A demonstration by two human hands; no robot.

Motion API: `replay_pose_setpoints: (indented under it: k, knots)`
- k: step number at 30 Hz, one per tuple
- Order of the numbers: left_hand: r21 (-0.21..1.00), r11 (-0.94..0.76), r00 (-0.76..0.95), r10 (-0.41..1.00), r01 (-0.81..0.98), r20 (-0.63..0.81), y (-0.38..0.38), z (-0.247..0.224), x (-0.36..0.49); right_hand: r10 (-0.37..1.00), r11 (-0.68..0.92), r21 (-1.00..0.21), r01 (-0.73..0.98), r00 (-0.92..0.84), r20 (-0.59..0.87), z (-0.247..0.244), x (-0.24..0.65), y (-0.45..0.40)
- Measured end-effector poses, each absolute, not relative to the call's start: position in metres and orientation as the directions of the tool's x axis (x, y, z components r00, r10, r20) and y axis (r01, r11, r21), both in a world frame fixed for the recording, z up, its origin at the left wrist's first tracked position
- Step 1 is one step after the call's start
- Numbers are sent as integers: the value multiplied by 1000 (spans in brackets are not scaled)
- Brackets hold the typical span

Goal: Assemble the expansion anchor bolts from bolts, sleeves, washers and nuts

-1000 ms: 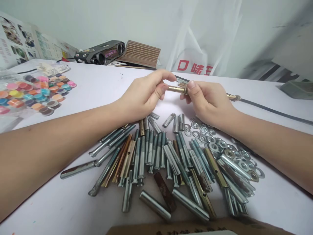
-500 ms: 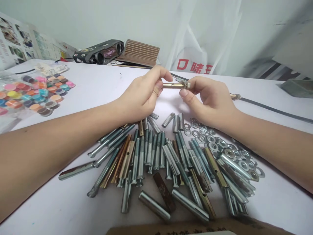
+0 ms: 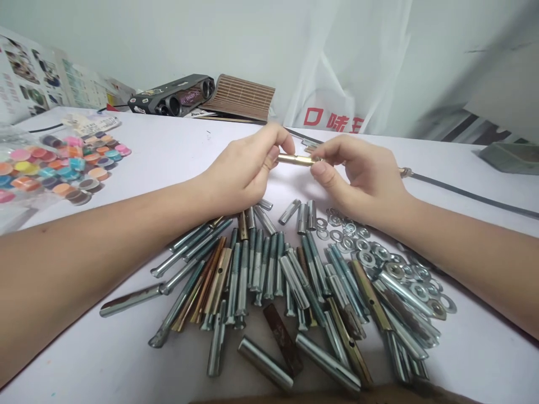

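Note:
A brass-coloured expansion bolt (image 3: pixel 295 159) lies level between my two hands, above the table. My left hand (image 3: pixel 248 165) pinches its left end between thumb and fingers. At its other end, where the nut sits, the thumb and forefinger of my right hand (image 3: pixel 357 174) close round it and largely hide that end. Below my hands lie many loose threaded bolts (image 3: pixel 242 275) with flared ends, and metal sleeves (image 3: pixel 265 362), some silver, some brass-coloured, one rusty brown. Washers and nuts (image 3: pixel 366 247) are heaped under my right forearm.
Bags of colourful round discs (image 3: pixel 63 168) lie at the left. A black speaker-like device (image 3: pixel 172 96) and a slatted bamboo mat (image 3: pixel 244 98) stand at the back. A dark strap (image 3: pixel 471 193) runs along the right, with a grey tray-like object (image 3: pixel 511 157) behind it. Cardboard (image 3: pixel 337 396) shows at the front edge.
The view has tilted up slightly, so things sit a little lower. My right fingers have shifted over the nut end of the bolt, covering more of it. My left hand keeps its pinch.

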State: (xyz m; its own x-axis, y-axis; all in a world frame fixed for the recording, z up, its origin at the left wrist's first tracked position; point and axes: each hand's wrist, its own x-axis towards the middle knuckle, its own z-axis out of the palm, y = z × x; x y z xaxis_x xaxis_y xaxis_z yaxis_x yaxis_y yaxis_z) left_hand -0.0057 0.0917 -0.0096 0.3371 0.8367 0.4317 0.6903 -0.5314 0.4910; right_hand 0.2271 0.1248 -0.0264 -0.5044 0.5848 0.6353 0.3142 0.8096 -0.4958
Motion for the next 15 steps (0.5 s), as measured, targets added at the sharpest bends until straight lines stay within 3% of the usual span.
replay_pose_setpoints:
  k: [4,8,11,15]
  knots:
    - [475,-575,410,814,666,412,92,-7,-6,574,819,-446,361,-523,631,-26,228,127]
    - [420,-642,463,761,641,455,92,-7,-4,651,753,-548,364,-530,543,-25,230,127]
    - [436,-621,429,775,651,463,92,-8,-4,684,720,-593,359,-508,523,-25,231,125]
    - [474,-578,378,807,664,454,92,-9,-7,624,772,-552,315,-543,562,-24,230,124]
